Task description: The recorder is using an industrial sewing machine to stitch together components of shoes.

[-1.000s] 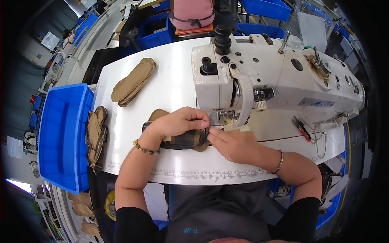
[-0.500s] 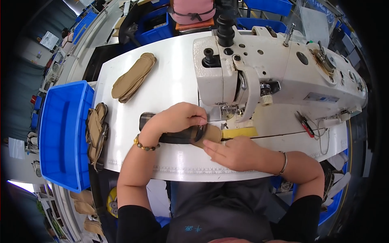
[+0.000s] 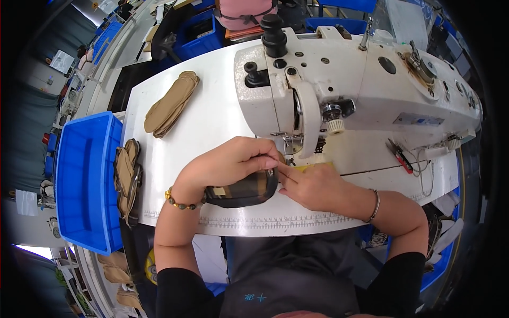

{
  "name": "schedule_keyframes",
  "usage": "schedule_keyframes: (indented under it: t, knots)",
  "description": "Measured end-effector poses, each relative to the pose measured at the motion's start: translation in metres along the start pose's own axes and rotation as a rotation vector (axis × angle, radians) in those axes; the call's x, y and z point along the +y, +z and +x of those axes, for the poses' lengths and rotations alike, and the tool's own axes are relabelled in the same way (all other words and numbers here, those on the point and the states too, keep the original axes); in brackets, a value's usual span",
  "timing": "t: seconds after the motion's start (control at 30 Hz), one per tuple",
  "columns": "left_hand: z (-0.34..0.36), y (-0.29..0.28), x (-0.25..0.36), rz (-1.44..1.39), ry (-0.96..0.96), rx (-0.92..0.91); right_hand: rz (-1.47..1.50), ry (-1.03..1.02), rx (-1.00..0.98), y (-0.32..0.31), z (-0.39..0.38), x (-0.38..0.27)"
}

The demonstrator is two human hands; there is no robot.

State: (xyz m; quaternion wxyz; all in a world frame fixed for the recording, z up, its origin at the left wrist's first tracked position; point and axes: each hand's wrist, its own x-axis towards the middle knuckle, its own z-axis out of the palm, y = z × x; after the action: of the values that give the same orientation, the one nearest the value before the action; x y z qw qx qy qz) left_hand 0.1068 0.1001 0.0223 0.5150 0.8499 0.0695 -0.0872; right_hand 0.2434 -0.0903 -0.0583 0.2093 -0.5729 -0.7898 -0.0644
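My left hand (image 3: 241, 159) pinches the far right rim of a dark plaid shoe upper (image 3: 244, 193) with black edging, which lies tilted just in front of the sewing machine's needle area (image 3: 291, 144). My right hand (image 3: 313, 185) is closed, its thumb and forefinger gripping that same rim beside my left fingertips. Both sets of fingertips hide the exact spot they grip. A yellow strip (image 3: 318, 167) on the machine bed shows partly behind my right hand.
The white sewing machine (image 3: 366, 90) spans the table's right side. A stack of tan insoles (image 3: 172, 103) lies far left. Tan and dark shoe pieces (image 3: 127, 180) hang at the left edge, beside a blue bin (image 3: 85, 180). Red-handled snips (image 3: 400, 158) lie at right.
The dark upper has turned and come nearer the table's front edge. The tan piece beneath it no longer shows. My right fingers have moved from that tan piece up to the rim.
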Motion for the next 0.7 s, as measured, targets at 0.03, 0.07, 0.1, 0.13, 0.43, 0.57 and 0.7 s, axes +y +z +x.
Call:
schedule_keyframes:
  t: [0.03,0.07,0.1,0.13,0.43,0.57,0.7]
  knots:
    - [0.01,0.003,-0.014,0.06,0.041,0.038,0.037,0.014,-0.04,-0.003,0.0,-0.001]
    - [0.019,0.007,-0.027,0.12,0.081,0.076,0.038,0.012,-0.039,-0.004,0.001,-0.002]
    - [0.027,0.013,-0.032,0.156,0.041,0.104,0.034,0.017,-0.105,-0.005,0.001,-0.002]
    - [0.029,0.016,-0.036,0.156,0.042,0.1,0.029,0.022,-0.171,-0.005,0.0,-0.001]
    - [0.029,0.034,-0.03,0.449,-0.042,0.341,-0.164,-0.005,0.009,-0.003,-0.011,-0.017]
    - [0.031,0.028,-0.037,0.338,-0.008,0.298,-0.082,-0.044,0.116,0.0,-0.006,0.003]
    - [0.031,0.025,-0.045,0.176,-0.023,0.285,-0.157,-0.049,0.197,0.001,0.003,0.011]
